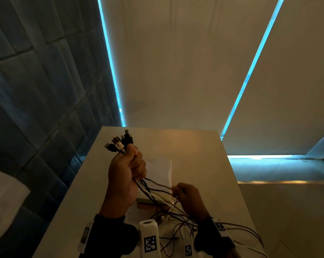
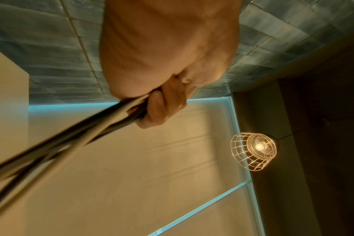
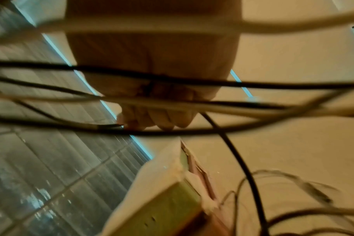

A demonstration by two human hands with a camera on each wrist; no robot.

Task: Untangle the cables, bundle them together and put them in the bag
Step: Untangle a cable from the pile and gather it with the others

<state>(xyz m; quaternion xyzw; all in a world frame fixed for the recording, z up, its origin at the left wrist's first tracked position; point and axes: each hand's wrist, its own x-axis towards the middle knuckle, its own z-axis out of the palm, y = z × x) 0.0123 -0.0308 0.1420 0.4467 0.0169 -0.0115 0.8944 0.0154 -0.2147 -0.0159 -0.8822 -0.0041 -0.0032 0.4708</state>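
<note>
Left hand [image 1: 126,171] is raised above the bench [image 1: 204,149], its fingers [image 2: 162,110] curled tight round a bundle of cables [image 1: 150,190] just below their plug ends. The connectors [image 1: 120,141], black and white, fan out above the fist. From the underside of the fist the black and white leads run down and to the right.

Right hand [image 1: 188,197] sits lower and nearer the body, fingers bent inward among the trailing leads; it appears to pinch one or more strands, though the exact strand cannot be told. Loose ends sprawl over the near part of the bench and over its right edge.

A white bag [image 1: 162,170] lies flat on the bench behind the hands, apart from the cables. Both wrists carry white bands with black-and-white square code markers [image 1: 150,243]; no legible wording. A wire-cage pendant lamp [image 2: 254,151], lit, shows in the left wrist view.
</note>
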